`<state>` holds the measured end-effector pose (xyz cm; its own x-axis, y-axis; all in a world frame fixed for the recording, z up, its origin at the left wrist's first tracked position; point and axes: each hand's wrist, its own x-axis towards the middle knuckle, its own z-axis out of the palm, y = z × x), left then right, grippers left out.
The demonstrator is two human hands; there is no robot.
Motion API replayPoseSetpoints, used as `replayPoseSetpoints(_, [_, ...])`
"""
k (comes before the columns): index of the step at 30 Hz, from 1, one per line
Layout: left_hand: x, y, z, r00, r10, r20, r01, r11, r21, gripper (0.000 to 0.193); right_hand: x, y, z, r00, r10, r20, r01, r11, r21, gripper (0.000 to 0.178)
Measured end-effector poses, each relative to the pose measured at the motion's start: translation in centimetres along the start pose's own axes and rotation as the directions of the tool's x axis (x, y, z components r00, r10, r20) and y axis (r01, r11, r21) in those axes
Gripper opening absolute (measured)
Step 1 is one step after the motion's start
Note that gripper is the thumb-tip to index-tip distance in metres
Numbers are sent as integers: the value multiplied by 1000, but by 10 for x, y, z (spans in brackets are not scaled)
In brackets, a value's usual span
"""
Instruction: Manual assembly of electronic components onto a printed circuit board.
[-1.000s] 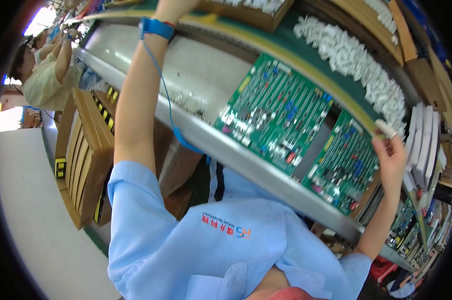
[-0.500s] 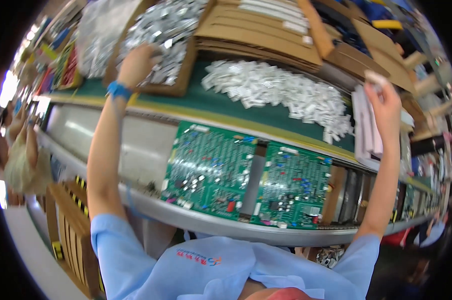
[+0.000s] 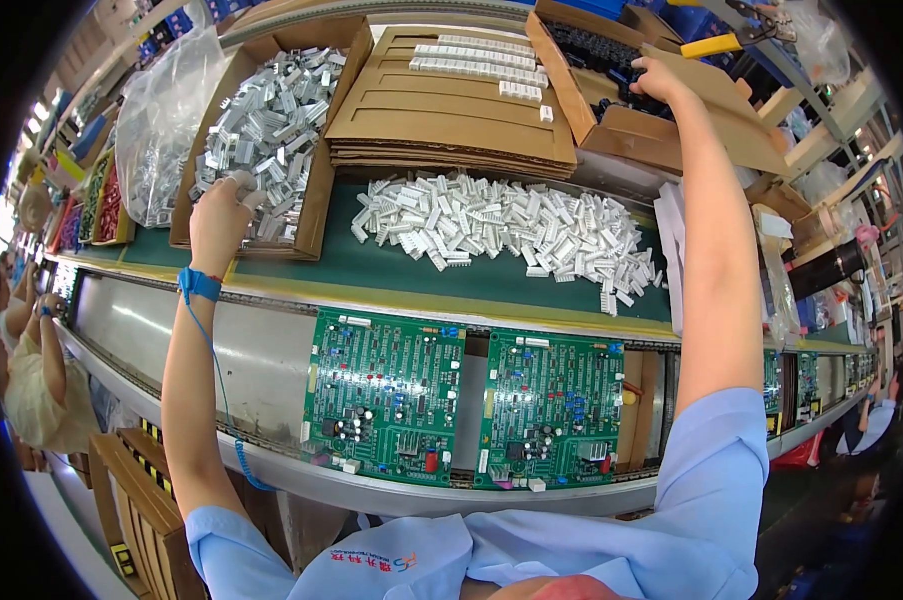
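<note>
My left hand [image 3: 221,218], with a blue wrist strap [image 3: 200,284] and pale coverings on its fingertips, is at the near left side of a cardboard box [image 3: 317,200]. Its fingers are bent together over silver metal pieces [image 3: 263,125] that look like small heat sinks; whatever they grip is hidden. To the far right, my right hand [image 3: 659,82] reaches into another cardboard box [image 3: 626,132] of small black parts [image 3: 593,50]. Its fingers are curled at those parts, and I cannot make out what is between them. Two green circuit boards [image 3: 386,400] lie side by side nearest me.
White connectors [image 3: 511,222] are heaped on the green bench top [image 3: 346,262]. Behind them, stacked cardboard sheets [image 3: 411,100] carry rows of white connectors. A metal rail [image 3: 371,490] edges the line. Yellow-handled pliers [image 3: 711,46] are at the far right. Other people are at the left and right.
My right hand has swung from beside the white stack at right to the black-parts box. My left hand has drawn back toward the near left side of the silver-parts box. The view has shifted.
</note>
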<state>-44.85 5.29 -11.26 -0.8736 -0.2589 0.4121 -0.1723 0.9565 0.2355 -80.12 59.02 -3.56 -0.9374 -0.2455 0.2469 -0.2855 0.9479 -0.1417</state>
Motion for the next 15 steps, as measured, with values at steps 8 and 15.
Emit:
replayPoseSetpoints(8, [-6,5,-2,998,-66,11,66,998,-1,21,8,-19,22,994,79,78,-99,952,291,40])
replayPoseSetpoints(15, [-12,3,-2,996,-83,-26,82,997,-3,22,23,-15,45,985,-125,-121,118,991,-61,35])
